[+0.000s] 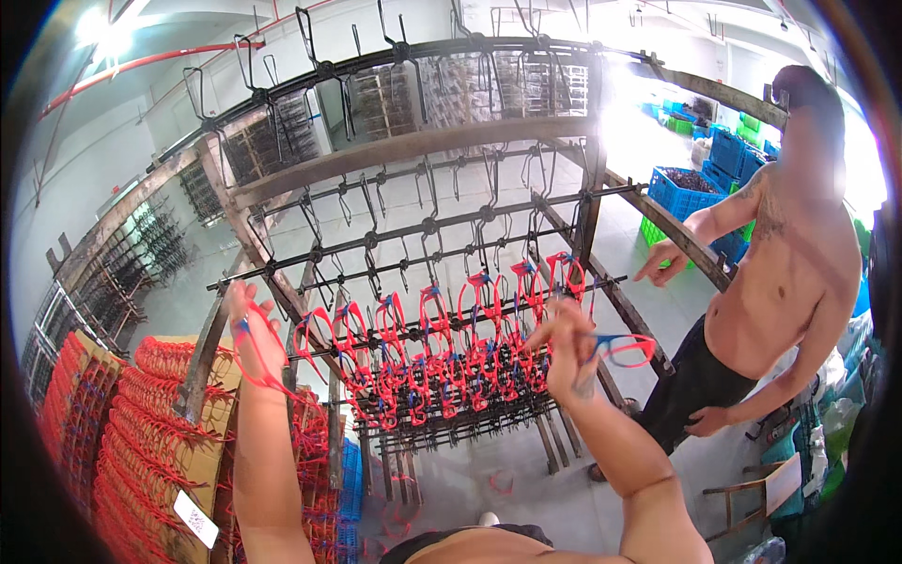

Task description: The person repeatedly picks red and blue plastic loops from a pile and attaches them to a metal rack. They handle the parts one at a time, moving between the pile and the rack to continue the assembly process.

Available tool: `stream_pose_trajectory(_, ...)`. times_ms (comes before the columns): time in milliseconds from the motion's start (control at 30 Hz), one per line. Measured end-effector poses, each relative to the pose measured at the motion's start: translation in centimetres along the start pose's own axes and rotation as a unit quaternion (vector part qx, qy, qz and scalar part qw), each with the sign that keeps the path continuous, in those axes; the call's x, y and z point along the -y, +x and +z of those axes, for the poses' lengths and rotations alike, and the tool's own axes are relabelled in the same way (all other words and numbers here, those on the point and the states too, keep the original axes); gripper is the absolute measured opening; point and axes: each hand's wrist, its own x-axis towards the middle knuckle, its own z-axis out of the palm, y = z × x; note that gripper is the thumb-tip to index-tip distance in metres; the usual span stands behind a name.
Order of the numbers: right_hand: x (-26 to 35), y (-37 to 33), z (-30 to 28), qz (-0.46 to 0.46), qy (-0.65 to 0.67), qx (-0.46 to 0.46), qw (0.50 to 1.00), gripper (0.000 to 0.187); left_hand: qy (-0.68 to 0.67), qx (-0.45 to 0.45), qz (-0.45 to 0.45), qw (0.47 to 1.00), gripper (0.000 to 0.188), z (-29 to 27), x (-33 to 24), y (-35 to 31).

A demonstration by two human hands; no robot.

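Background (625, 117) overexposed, right hand (566, 350) partly hides hanging red eyeglasses (447, 378).

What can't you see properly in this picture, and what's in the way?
All in the head view:
- Left hand: its fingers are blurred, so its exact grip on the red glasses frame is unclear.
- Lower red frames: they overlap and hide each other, so I can't count them.
- Dark things in the blue crate: too small to tell what they are.
- Pale shoe tip: the wearer's own body hides the rest.
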Motion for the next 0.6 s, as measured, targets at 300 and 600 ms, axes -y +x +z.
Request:
stream_pose_trajectory(300, 0.0, 19.4, -6.0, 0.243, 0.152, -0.226, 0.931, 0.032, -0.159, 0.111, -0.176, 0.965, 0.026, 0.6, 0.7, 3.2)
stream_pose_trajectory(600, 9.4, 12.6, 0.9, 0.062, 0.181, -0.296, 0.936, 0.021, -0.154, 0.129, -0.117, 0.973, 0.028, 0.3, -1.9, 6.7)
